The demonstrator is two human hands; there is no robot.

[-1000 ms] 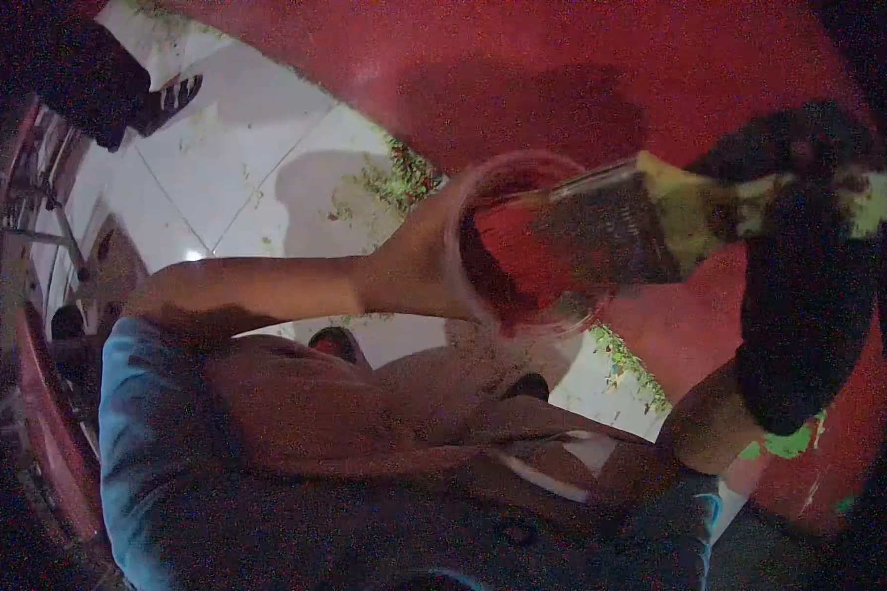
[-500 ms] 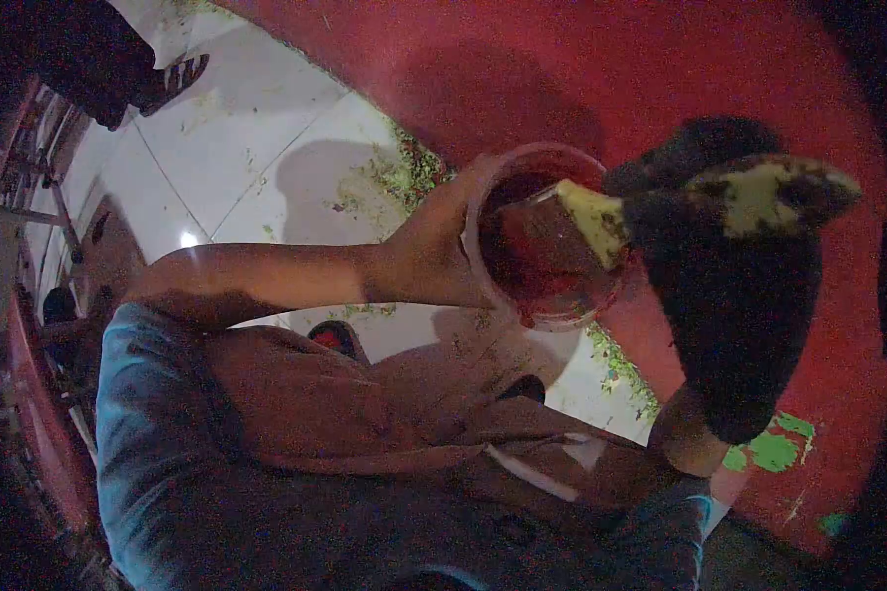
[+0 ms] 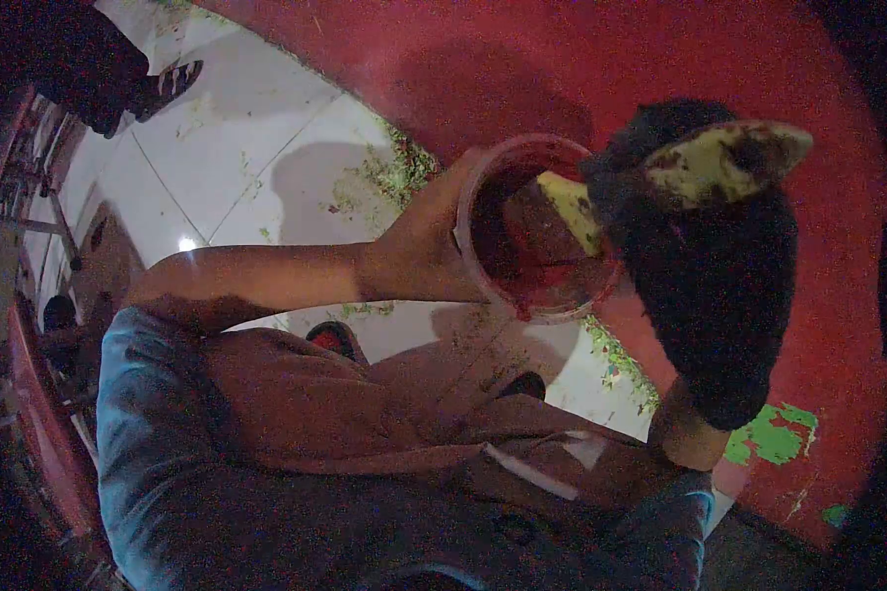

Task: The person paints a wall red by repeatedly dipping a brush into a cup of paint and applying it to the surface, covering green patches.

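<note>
My left hand (image 3: 434, 231) is wrapped round the side of a round, clear-looking tub (image 3: 483, 286) smeared with red paint inside. Its open mouth tilts toward me. My right hand (image 3: 710, 276), in a dark fuzzy covering like a glove or sock, grips a wide paintbrush (image 3: 729, 163) by its yellow, dark-stained handle. The brush's broad yellow shoulder reaches over the tub's rim, and its flat brownish end is inside the tub. The bristle tips cannot be made out. The right fingers are mostly lost in the dark cloth.
A red wall (image 3: 680, 59) rises at the right, with a green patch (image 3: 774, 433) where paint has come off. Green flakes (image 3: 409, 163) lie along its foot on the white tiled floor (image 3: 266, 98). Another person's foot (image 3: 168, 89) is at upper left, near a red chair-like frame (image 3: 44, 424).
My right hand and the paintbrush have shifted left and slightly up, the brush sitting a little farther into the tub. The tub has moved slightly left and up with my left hand.
</note>
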